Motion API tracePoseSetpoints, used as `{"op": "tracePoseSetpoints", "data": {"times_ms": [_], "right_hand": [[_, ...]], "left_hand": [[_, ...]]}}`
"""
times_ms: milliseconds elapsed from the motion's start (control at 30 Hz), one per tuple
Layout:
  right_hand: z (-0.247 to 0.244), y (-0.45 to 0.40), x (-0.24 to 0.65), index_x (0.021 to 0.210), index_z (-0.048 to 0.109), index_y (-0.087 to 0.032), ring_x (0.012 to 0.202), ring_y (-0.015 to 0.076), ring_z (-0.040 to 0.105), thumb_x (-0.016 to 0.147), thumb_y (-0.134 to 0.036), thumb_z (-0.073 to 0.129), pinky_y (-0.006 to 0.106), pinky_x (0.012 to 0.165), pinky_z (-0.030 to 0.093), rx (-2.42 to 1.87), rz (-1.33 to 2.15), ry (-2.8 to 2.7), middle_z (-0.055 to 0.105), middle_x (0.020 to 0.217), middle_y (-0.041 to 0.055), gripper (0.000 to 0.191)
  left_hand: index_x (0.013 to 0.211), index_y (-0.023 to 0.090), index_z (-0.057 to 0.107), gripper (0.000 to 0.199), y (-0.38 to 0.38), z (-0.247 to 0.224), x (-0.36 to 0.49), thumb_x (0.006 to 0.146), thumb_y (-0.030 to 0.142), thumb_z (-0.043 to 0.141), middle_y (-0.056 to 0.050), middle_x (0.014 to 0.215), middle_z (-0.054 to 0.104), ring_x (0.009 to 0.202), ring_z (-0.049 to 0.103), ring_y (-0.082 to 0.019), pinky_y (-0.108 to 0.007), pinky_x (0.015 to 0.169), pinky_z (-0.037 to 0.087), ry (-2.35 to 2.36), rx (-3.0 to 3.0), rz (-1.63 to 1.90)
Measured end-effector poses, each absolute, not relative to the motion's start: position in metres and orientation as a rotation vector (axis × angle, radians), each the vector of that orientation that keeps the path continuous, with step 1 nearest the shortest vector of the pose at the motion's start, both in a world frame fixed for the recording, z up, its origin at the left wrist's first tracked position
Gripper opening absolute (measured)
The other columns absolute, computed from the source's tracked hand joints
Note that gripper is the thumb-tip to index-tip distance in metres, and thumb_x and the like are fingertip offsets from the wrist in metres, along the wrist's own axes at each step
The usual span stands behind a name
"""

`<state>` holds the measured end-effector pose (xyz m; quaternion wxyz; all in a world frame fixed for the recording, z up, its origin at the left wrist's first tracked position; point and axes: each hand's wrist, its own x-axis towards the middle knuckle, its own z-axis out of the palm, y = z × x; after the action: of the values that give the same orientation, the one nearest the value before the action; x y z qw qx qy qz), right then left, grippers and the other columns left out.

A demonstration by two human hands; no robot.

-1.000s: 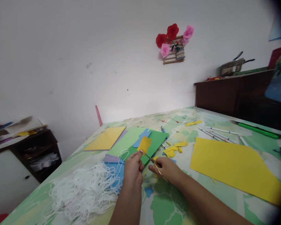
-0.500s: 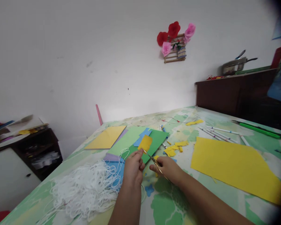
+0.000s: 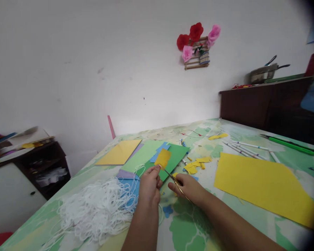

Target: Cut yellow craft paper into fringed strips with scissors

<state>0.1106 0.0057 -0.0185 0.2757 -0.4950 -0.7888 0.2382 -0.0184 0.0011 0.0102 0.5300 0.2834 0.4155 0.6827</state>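
My left hand (image 3: 151, 184) pinches the lower edge of a small yellow paper piece (image 3: 163, 158), held over green and blue sheets. In my right hand (image 3: 189, 188) is a pair of gold-handled scissors (image 3: 178, 184), with its blades pointing up and left to the lower edge of the yellow piece. Beneath the hands lie a green sheet (image 3: 178, 153) and a blue paper piece (image 3: 157, 156). Yellow scraps (image 3: 192, 168) are scattered just beyond my right hand.
White cord (image 3: 94, 209) is heaped at the left. A large yellow sheet (image 3: 261, 186), white pens (image 3: 240, 150) and a green cutter (image 3: 290, 145) lie at the right. Yellow-orange sheets (image 3: 119, 152) are at the back left. A dark cabinet (image 3: 261, 106) stands beyond.
The whole view has shifted very slightly. Both hands keep nearly the same position, with the yellow piece and the scissors still held.
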Motion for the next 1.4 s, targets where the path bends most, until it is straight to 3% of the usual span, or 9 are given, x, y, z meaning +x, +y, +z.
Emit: {"op": "tracePoseSetpoints", "data": {"times_ms": [800, 1200, 1400], "right_hand": [[-0.026, 0.012, 0.108, 0.056, 0.043, -0.016, 0.049, 0.0076, 0.032, 0.067, -0.056, 0.044, 0.019, 0.043, 0.019, -1.444, 0.56, -2.135, 0.038, 0.052, -0.004, 0.042], [-0.026, 0.01, 0.109, 0.054, 0.041, -0.015, 0.048, 0.0072, 0.032, 0.069, -0.052, 0.043, 0.018, 0.042, 0.02, -1.368, 0.589, -2.131, 0.037, 0.05, -0.0045, 0.04], [-0.03, 0.012, 0.108, 0.056, 0.044, -0.015, 0.049, 0.0082, 0.034, 0.069, -0.049, 0.046, 0.019, 0.043, 0.023, -1.162, 0.74, -1.964, 0.038, 0.051, -0.0037, 0.036]], "left_hand": [[0.057, 0.016, 0.041, 0.03, 0.001, 0.008, -0.012, 0.051, 0.026, 0.069, 0.012, 0.034, 0.021, 0.029, 0.019, 0.0, -0.013, 0.03, 0.015, 0.856, 0.481, 1.542], [0.058, 0.016, 0.042, 0.028, 0.001, 0.009, -0.013, 0.053, 0.027, 0.068, 0.012, 0.037, 0.021, 0.03, 0.018, 0.0, -0.013, 0.029, 0.015, 0.86, 0.514, 1.55], [0.058, 0.017, 0.039, 0.021, 0.001, 0.01, -0.013, 0.061, 0.021, 0.06, 0.011, 0.038, 0.026, 0.03, 0.024, -0.001, -0.013, 0.03, 0.019, 0.864, 0.467, 1.593]]}}
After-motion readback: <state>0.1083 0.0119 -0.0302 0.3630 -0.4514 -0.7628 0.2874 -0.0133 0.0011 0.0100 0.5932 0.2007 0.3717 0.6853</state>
